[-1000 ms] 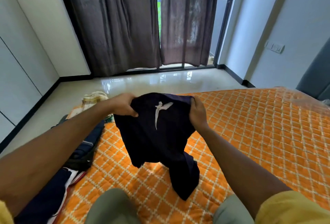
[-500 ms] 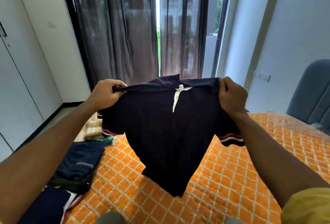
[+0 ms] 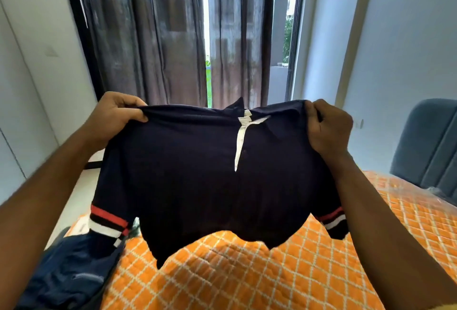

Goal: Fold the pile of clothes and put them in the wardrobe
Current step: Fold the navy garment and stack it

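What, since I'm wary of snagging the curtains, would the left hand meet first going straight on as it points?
Probably the dark curtain. The left hand, gripping the navy shirt, points toward it; nothing shows between, though depth is unclear.

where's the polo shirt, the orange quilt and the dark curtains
navy polo shirt (image 3: 188, 181), head view, on its chest panel
orange quilt (image 3: 247, 280), head view, on a bare patch below the shirt's hem
dark curtains (image 3: 148, 37), head view, on the upper folds of the panel at picture left
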